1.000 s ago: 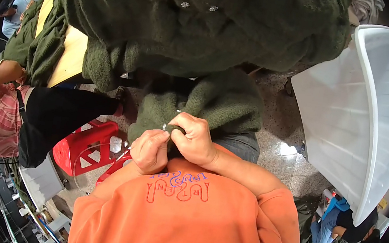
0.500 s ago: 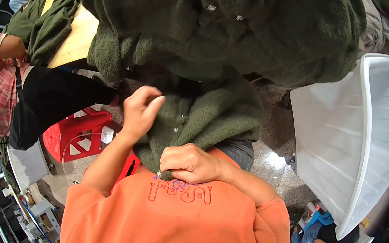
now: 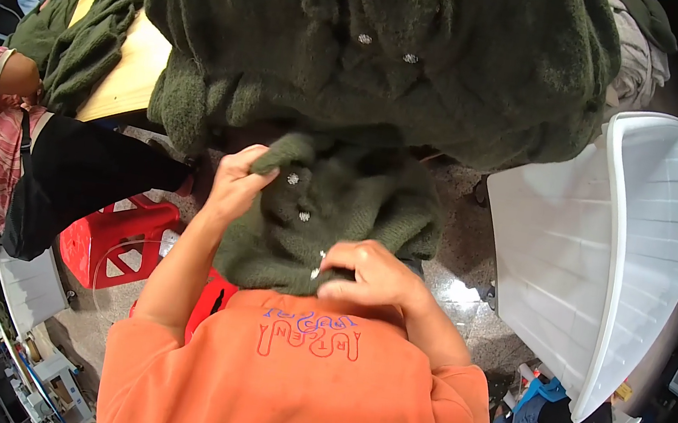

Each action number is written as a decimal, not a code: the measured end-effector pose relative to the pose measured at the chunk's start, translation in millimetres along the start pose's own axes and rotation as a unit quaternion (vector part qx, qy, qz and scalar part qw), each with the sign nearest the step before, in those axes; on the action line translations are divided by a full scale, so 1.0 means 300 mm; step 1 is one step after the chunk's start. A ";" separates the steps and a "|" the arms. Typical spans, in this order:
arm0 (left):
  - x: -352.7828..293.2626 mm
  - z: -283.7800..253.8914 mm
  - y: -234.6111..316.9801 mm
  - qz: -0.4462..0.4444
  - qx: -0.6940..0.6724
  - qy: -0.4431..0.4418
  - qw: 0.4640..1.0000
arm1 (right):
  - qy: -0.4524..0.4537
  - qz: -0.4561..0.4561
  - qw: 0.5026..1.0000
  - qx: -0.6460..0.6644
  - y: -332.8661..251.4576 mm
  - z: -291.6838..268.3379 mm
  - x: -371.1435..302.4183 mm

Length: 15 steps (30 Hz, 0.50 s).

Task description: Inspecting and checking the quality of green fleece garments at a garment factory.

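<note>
Currently, the left hand (image 3: 238, 185) is pinching an edge of a fuzzy dark-green knit garment (image 3: 348, 204), its thumb pressing against the curled fingers. That garment is lying bunched across the person's lap, its near edge reaching the orange shirt (image 3: 298, 394). The right hand (image 3: 369, 275) is arching over this near edge, thumb and fingers standing partly apart; it is blurring, so I cannot tell whether it is gripping any cloth.

Four sparkling buttons (image 3: 304, 216) are showing: two beside the left hand, two at the right fingertips. All are seemingly sitting attached, but the folds are hiding which, if any, are fastened. With both hands at the piece, the handling is looking unfinished; how much is remaining cannot be told. Beyond the lap, a heap of similar green knitwear (image 3: 503, 70) is looming, and a white plastic bin (image 3: 552, 222) is standing to the right.
</note>
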<state>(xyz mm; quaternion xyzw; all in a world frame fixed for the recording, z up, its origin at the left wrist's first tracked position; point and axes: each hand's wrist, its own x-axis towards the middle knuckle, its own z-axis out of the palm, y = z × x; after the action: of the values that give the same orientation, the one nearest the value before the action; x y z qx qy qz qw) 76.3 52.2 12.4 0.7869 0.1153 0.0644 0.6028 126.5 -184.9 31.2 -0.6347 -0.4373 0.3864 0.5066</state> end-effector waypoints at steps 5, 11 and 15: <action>-0.085 -0.038 0.256 0.224 -0.040 -0.181 0.957 | 0.348 -0.077 0.892 -0.280 -0.010 -0.018 0.086; -0.081 -0.041 0.393 0.348 0.052 -0.093 0.932 | 0.380 -0.179 0.889 -0.182 -0.001 -0.016 0.111; -0.123 0.050 0.271 0.170 -0.012 -0.088 0.981 | 0.347 -0.257 0.898 -0.087 -0.084 -0.024 0.073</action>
<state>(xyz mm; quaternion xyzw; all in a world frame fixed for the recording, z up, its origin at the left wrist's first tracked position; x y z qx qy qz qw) 52.6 8.7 88.1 0.7903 -0.0741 0.0981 0.6002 136.1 -163.6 56.3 -0.6352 -0.4140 -0.0415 0.6507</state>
